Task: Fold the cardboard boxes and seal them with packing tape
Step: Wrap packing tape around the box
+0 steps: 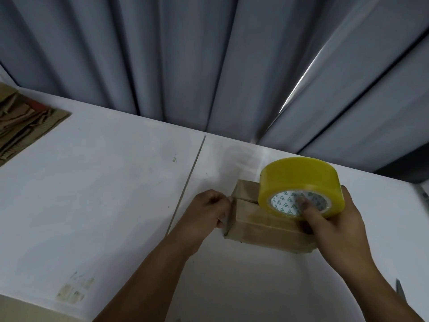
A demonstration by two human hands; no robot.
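Observation:
A small brown cardboard box (262,228) lies on the white table (104,194), its top flaps closed with a seam showing. My right hand (334,226) grips a yellow roll of packing tape (299,180) over the box's right part, with the thumb inside the roll's core. My left hand (209,210) pinches the box's left end with curled fingers; I cannot tell whether a tape end lies under them.
A stack of flattened cardboard (25,126) lies at the table's far left. Grey curtains (209,66) hang behind the table. A seam (185,184) runs across the tabletop. A dark pointed tip (399,291) shows at the right edge.

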